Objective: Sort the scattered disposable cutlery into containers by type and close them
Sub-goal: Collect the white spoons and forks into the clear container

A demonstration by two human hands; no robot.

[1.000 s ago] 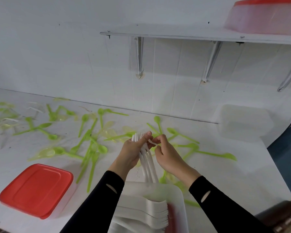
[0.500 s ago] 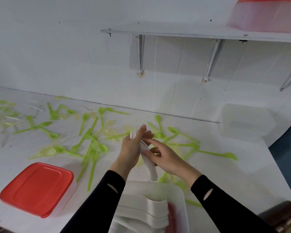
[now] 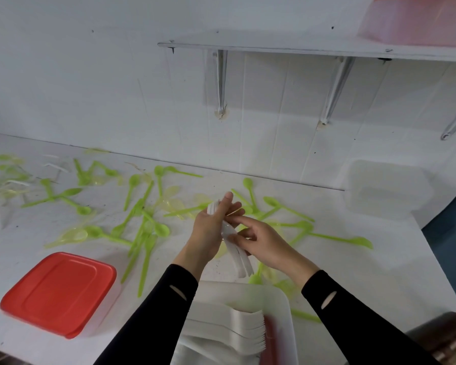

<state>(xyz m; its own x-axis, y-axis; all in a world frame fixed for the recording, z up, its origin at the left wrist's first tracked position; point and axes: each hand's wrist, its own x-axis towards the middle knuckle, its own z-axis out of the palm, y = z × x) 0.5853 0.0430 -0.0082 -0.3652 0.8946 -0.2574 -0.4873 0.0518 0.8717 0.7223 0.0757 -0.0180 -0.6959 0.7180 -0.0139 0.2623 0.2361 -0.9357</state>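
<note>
Two hands share a bundle of white forks (image 3: 239,256) mid-frame: left hand (image 3: 208,233) clasps it, right hand (image 3: 267,245) pinches it.

Green spoons (image 3: 160,229) litter the desk (image 3: 379,272) from 9 to 3 o'clock. A red-lidded box (image 3: 59,293) blocks 8 o'clock, a fork-filled tub (image 3: 248,293) 6 o'clock, a clear box (image 3: 387,188) 2 o'clock. Bare desk lies open at 4 o'clock.

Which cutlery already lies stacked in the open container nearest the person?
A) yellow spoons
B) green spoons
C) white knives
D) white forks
D: white forks, tines visible, lie stacked in the open container under the fork bundle gripped by the left hand and right hand; the green spoons lie on the table.
</note>
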